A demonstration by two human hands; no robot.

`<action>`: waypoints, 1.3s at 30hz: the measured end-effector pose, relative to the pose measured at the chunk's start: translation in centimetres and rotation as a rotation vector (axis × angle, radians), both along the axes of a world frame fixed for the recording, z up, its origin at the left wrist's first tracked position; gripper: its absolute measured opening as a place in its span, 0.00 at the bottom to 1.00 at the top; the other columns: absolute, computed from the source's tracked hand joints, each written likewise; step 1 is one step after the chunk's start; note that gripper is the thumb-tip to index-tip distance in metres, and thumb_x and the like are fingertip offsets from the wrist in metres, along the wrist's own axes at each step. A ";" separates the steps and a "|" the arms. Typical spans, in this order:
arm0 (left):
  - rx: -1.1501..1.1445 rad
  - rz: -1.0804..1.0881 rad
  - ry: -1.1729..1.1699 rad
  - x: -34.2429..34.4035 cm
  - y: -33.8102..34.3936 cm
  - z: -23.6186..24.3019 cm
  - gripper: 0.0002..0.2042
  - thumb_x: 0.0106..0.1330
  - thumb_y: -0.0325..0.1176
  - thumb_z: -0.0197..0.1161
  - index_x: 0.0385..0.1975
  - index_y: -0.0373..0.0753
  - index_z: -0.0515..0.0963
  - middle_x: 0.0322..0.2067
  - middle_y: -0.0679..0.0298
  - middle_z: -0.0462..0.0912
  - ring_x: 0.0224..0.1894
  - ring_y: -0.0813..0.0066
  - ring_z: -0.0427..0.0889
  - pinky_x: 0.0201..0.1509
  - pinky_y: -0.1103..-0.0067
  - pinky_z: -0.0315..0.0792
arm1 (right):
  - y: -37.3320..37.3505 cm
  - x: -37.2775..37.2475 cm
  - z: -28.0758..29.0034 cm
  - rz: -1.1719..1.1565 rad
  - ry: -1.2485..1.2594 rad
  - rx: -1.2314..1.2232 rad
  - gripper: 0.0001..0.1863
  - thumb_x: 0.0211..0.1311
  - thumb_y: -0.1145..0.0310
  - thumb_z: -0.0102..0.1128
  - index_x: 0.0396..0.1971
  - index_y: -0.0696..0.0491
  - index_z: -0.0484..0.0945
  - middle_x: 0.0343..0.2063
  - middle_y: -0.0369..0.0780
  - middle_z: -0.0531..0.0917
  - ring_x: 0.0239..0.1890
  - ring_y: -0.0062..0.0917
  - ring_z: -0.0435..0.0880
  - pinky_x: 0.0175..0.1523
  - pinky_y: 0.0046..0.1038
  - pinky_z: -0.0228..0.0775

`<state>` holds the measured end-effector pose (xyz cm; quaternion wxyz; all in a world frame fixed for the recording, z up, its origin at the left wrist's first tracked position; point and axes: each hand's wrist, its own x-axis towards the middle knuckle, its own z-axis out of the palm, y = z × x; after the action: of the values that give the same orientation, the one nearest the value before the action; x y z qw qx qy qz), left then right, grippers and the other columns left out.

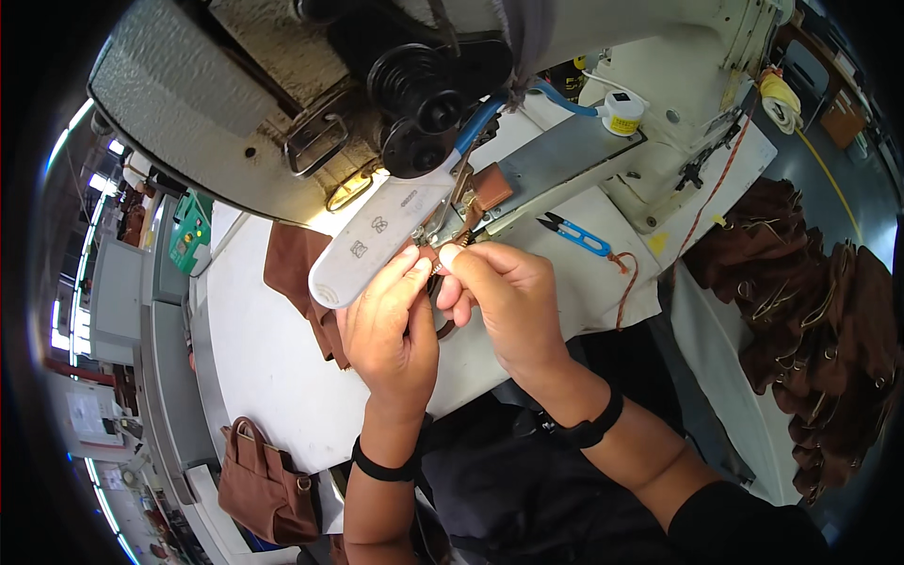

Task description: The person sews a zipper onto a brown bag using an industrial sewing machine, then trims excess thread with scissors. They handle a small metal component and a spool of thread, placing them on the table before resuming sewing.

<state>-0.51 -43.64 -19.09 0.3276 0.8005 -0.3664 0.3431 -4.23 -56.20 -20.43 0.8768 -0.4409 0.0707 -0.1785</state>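
Note:
My left hand (388, 325) and my right hand (513, 301) meet in front of the sewing machine (217, 113), close to its needle area. Between their pinched fingertips is a small brown leather piece with metal zipper teeth (436, 268). Both thumbs press near the teeth; the fingers partly hide the piece. Just beyond, a brown leather tab (492, 187) lies by the presser foot. A flat white lamp head (381, 235) hangs over the spot, above my left hand. Left of it, partly under the lamp, a larger brown leather panel (292, 268) rests on the white table.
Blue thread snips (579, 237) lie right of my right hand, a braided cord tied to them. A brown handbag (266, 485) stands at lower left. Brown bag pieces with zippers (819, 348) are heaped at the right. A green control box (191, 233) sits at far left.

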 end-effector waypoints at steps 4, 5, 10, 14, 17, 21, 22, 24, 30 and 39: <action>-0.007 0.001 -0.002 0.3 0.0 -0.2 0.12 0.59 0.18 0.68 0.41 0.38 0.86 0.44 0.59 0.90 0.48 0.64 0.87 0.59 0.70 0.71 | 0.7 0.0 0.5 -0.044 0.031 0.087 0.12 0.70 0.69 0.60 0.28 0.60 0.84 0.20 0.36 0.84 0.18 0.12 0.76 0.25 0.17 0.66; -0.010 -0.003 -0.005 0.4 0.0 -0.1 0.12 0.59 0.18 0.68 0.41 0.38 0.86 0.43 0.59 0.90 0.48 0.64 0.87 0.59 0.70 0.71 | 0.8 0.0 0.7 -0.049 0.039 0.087 0.12 0.70 0.69 0.60 0.28 0.60 0.83 0.20 0.36 0.84 0.18 0.12 0.76 0.25 0.16 0.66; -0.027 -0.010 -0.001 0.4 0.1 0.0 0.11 0.59 0.17 0.68 0.40 0.38 0.86 0.42 0.59 0.90 0.47 0.63 0.87 0.58 0.69 0.72 | 0.7 0.1 0.8 -0.060 0.042 0.000 0.12 0.70 0.70 0.60 0.28 0.60 0.84 0.19 0.36 0.84 0.17 0.11 0.76 0.24 0.16 0.65; 0.002 0.012 -0.038 0.4 -0.1 0.1 0.11 0.59 0.16 0.67 0.39 0.38 0.85 0.43 0.58 0.90 0.45 0.65 0.87 0.54 0.73 0.72 | 0.2 0.2 1.5 -0.107 0.093 -0.061 0.13 0.69 0.70 0.62 0.24 0.59 0.82 0.16 0.33 0.81 0.17 0.10 0.74 0.24 0.16 0.63; 0.025 0.028 -0.071 0.4 -0.2 0.0 0.10 0.60 0.17 0.67 0.39 0.38 0.84 0.44 0.57 0.90 0.44 0.66 0.87 0.52 0.74 0.73 | 0.5 0.6 1.3 -0.193 0.070 -0.141 0.15 0.68 0.71 0.63 0.19 0.59 0.78 0.13 0.30 0.76 0.17 0.08 0.68 0.22 0.18 0.58; 0.040 0.040 -0.080 0.3 -0.2 0.2 0.10 0.60 0.17 0.67 0.39 0.38 0.85 0.44 0.57 0.89 0.44 0.65 0.87 0.53 0.74 0.73 | 0.7 1.7 0.2 -0.329 0.037 -0.333 0.19 0.66 0.73 0.63 0.14 0.59 0.70 0.09 0.29 0.67 0.17 0.08 0.60 0.20 0.23 0.50; 0.036 0.031 -0.088 0.4 -0.2 0.2 0.10 0.60 0.17 0.67 0.39 0.38 0.85 0.43 0.58 0.90 0.43 0.66 0.87 0.52 0.74 0.73 | 0.5 1.7 0.2 -0.339 0.039 -0.368 0.20 0.66 0.73 0.63 0.14 0.59 0.70 0.09 0.29 0.67 0.17 0.08 0.59 0.20 0.23 0.50; 0.010 0.014 -0.080 0.6 -0.3 0.1 0.10 0.60 0.17 0.67 0.39 0.38 0.85 0.43 0.58 0.90 0.43 0.66 0.87 0.52 0.74 0.73 | 0.4 1.7 0.1 -0.335 0.034 -0.394 0.20 0.67 0.73 0.63 0.14 0.59 0.69 0.10 0.29 0.66 0.17 0.08 0.59 0.20 0.23 0.50; 0.017 0.025 -0.067 0.5 0.0 0.1 0.11 0.60 0.17 0.68 0.40 0.38 0.86 0.43 0.58 0.90 0.42 0.67 0.87 0.50 0.76 0.73 | 0.4 1.5 0.5 -0.302 0.040 -0.346 0.21 0.67 0.73 0.61 0.14 0.59 0.68 0.10 0.28 0.65 0.18 0.07 0.59 0.20 0.23 0.49; 0.035 0.044 -0.086 0.5 0.0 0.5 0.12 0.59 0.16 0.68 0.40 0.38 0.87 0.42 0.59 0.90 0.41 0.67 0.87 0.49 0.76 0.73 | -0.5 0.9 0.7 -0.328 0.034 -0.483 0.17 0.67 0.72 0.63 0.18 0.58 0.72 0.10 0.29 0.66 0.17 0.07 0.59 0.20 0.22 0.51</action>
<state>0.01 -43.69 -18.59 0.2898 0.7986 -0.3683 0.3778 -3.32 -56.67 -19.69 0.7045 -0.6227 0.1110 -0.3219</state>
